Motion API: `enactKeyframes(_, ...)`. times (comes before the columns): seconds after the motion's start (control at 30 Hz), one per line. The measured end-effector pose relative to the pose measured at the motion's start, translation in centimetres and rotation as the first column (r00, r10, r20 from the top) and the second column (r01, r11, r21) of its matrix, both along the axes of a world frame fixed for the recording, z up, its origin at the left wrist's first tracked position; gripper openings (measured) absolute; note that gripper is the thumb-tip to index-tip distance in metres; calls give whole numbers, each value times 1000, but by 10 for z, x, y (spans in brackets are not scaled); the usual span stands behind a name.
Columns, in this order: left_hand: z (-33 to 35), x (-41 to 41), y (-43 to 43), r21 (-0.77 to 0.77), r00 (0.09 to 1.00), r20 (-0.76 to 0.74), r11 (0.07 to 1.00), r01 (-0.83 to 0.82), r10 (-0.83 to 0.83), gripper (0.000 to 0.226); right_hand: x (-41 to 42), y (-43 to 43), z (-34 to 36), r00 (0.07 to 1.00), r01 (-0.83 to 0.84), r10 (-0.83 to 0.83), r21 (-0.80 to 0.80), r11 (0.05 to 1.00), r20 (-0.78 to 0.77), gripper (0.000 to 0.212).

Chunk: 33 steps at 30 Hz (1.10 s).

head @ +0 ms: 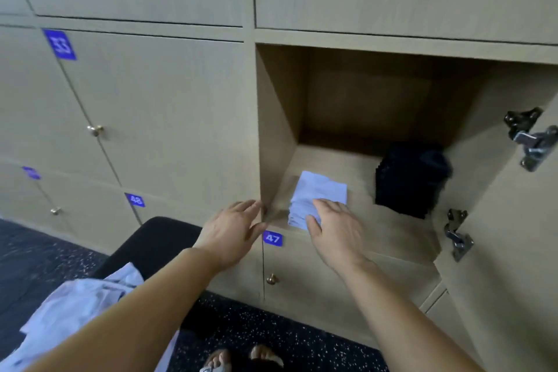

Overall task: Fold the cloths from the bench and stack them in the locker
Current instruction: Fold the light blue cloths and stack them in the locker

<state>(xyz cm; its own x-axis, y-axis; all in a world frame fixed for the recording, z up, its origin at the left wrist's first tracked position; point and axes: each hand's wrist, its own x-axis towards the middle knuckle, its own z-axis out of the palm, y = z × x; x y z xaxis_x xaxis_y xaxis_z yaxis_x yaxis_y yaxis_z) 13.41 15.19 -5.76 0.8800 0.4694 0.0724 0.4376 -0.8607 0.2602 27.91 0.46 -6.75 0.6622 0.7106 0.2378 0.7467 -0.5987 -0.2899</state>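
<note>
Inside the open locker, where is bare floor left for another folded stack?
Bare floor lies between the white folded stack and the dark bundle, and behind the stack toward the locker back wall. Front left is crowded: the right grip rests on the stack. The bundle fills the right side.

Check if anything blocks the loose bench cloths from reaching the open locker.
Nothing visible does: the locker door is swung open to the right, and the dark bundle inside sits apart from the folded stack, to its right.
</note>
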Motion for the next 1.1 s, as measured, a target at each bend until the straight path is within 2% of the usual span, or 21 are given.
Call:
enactKeyframes(0.17,18,-83,2,74,991,18,989,-131,130,60,-71,5,23,994,-108,108,20,994,-9,36)
enactKeyframes(0.3,24,-159,1,68,966,30,963,-260,258,59,-127,15,28,983,-184,185,54,981,-1,36)
enactKeyframes(0.63,-22,-329,3,39,871,-28,871,-490,491,49,-251,47,-2,910,-403,404,31,915,-89,51)
enactKeyframes(0.83,-60,-368,9,-20,825,-93,827,-561,558,56,-284,63,-37,864,-492,484,-26,870,-141,37)
enactKeyframes(0.97,-81,-371,22,-58,809,-100,808,-586,579,53,-287,81,-63,846,-521,510,-39,853,-160,15)
enactKeyframes(1.1,-101,-368,47,-70,793,-121,792,-607,597,50,-284,108,-83,837,-543,531,-87,835,-134,16)
